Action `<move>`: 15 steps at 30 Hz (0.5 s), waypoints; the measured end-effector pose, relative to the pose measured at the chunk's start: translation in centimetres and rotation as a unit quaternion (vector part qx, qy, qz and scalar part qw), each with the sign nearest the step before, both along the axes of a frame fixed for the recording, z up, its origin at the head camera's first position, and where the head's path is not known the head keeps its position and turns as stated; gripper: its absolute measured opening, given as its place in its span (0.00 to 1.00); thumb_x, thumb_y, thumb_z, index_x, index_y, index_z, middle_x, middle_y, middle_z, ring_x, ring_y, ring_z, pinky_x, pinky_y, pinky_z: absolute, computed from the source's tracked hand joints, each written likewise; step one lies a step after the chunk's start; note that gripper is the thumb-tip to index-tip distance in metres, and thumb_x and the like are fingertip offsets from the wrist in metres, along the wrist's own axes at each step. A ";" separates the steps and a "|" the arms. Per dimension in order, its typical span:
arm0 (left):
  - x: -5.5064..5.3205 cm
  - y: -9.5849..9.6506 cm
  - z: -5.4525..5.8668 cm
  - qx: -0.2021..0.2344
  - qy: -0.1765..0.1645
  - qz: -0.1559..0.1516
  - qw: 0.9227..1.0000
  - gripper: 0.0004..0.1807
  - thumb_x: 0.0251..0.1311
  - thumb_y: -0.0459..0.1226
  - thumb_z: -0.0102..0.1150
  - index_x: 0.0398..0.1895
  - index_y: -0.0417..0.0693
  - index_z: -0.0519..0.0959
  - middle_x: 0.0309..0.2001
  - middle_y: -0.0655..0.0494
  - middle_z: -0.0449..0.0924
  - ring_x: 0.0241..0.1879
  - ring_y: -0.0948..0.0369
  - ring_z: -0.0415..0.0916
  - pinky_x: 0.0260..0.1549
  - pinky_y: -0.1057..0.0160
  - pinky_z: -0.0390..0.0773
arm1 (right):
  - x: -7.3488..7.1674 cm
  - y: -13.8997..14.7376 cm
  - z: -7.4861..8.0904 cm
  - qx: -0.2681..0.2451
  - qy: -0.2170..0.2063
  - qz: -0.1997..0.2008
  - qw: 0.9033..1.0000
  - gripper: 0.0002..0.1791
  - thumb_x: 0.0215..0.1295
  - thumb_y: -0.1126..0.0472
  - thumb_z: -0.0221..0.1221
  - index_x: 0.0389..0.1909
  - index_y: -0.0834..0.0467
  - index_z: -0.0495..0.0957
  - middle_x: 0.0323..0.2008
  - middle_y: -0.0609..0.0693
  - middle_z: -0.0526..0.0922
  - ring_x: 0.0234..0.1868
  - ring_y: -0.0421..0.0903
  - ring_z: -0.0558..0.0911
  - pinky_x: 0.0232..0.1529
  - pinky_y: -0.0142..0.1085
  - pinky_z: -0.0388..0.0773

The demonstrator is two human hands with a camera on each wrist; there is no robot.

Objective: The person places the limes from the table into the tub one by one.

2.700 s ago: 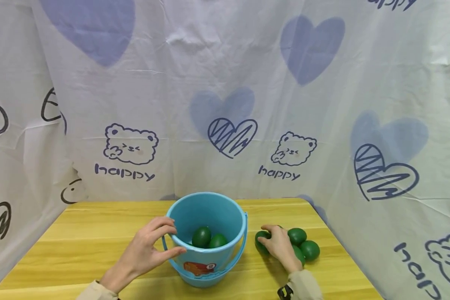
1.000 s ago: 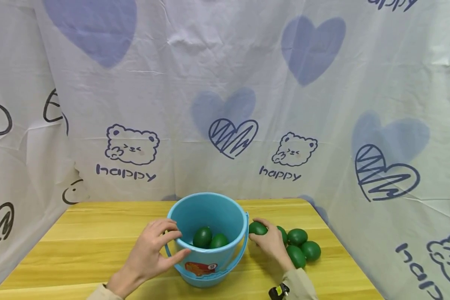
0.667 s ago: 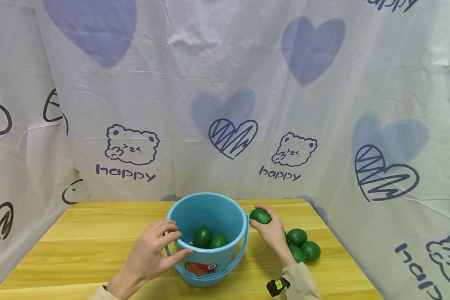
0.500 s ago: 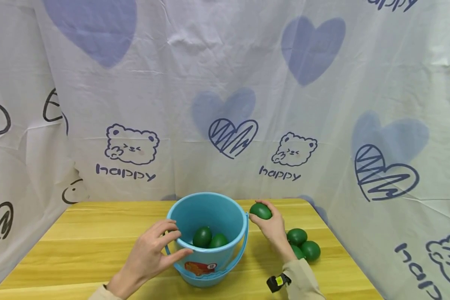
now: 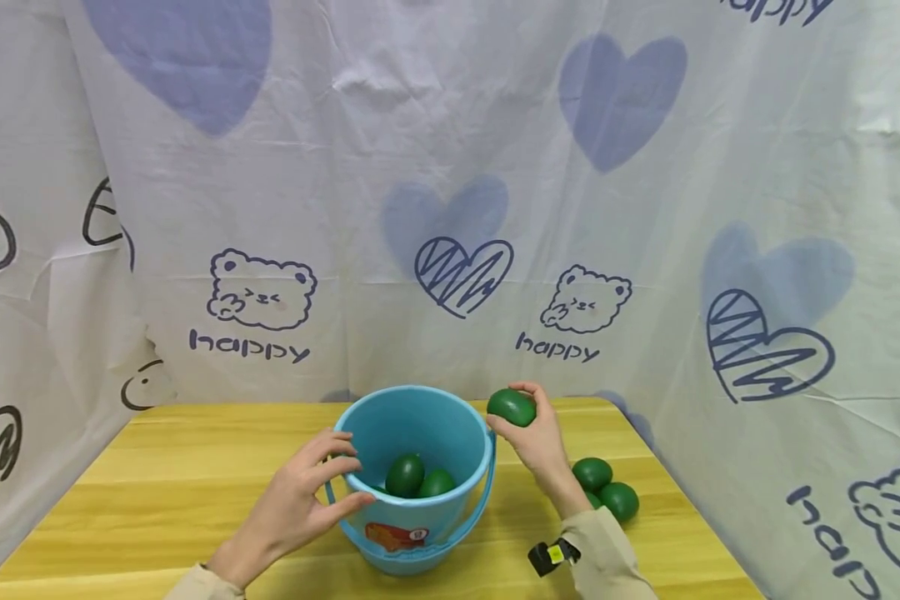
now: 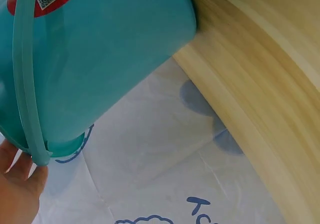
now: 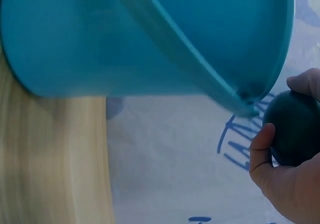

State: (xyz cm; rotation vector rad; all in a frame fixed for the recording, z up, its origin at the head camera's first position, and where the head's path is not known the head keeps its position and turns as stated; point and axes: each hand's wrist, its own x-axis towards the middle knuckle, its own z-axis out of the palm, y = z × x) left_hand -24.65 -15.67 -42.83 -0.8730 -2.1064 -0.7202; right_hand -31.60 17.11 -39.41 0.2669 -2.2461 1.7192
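Observation:
A light blue bucket (image 5: pixel 382 429) stands upright on the table, with several dark green oval fruits (image 5: pixel 405 476) at its bottom. My left hand (image 5: pixel 296 496) holds the bucket's left rim, fingers over the edge and thumb at the front. In the left wrist view, the fingertips (image 6: pixel 35 176) are at the rim beside the handle's joint. Thumb and fingers of my right hand (image 5: pixel 536 433) grip another dark green oval fruit (image 5: pixel 512 407), raised just off the bucket's right rim. The right wrist view has this fruit (image 7: pixel 292 129) outside the bucket's mouth, near the handle joint.
On the yellow wood-grain table (image 5: pixel 217 450), several more green fruits (image 5: pixel 619 502) lie in a cluster at the right, partly behind the right forearm. The bucket's handle (image 5: pixel 461 533) hangs down at its front. A printed white curtain (image 5: pixel 450 125) surrounds the table.
My right hand has picked a green fruit from the cluster, lifted it and carried it left toward the bucket's rim. The left hand has stayed at the rim with small shifts.

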 end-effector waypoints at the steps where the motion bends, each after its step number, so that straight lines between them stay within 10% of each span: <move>1: -0.1 -0.1 0.0 -0.002 -0.004 0.000 1.000 0.17 0.46 0.51 0.76 0.36 0.55 0.83 0.49 0.59 0.79 0.56 0.53 0.75 0.50 0.44 0.82 | 0.1 -0.2 0.2 0.002 0.003 0.009 1.000 0.32 0.55 0.61 0.71 0.60 0.54 0.69 0.53 0.58 0.75 0.47 0.53 0.78 0.43 0.39 0.81; 15: -0.6 -0.5 0.7 -0.016 0.005 -0.024 1.000 0.20 0.42 0.54 0.77 0.33 0.53 0.84 0.43 0.63 0.79 0.47 0.57 0.79 0.45 0.53 0.85 | 0.5 -2.4 2.0 0.042 0.022 0.064 0.997 0.27 0.53 0.67 0.71 0.56 0.51 0.77 0.54 0.55 0.79 0.46 0.52 0.79 0.43 0.43 0.82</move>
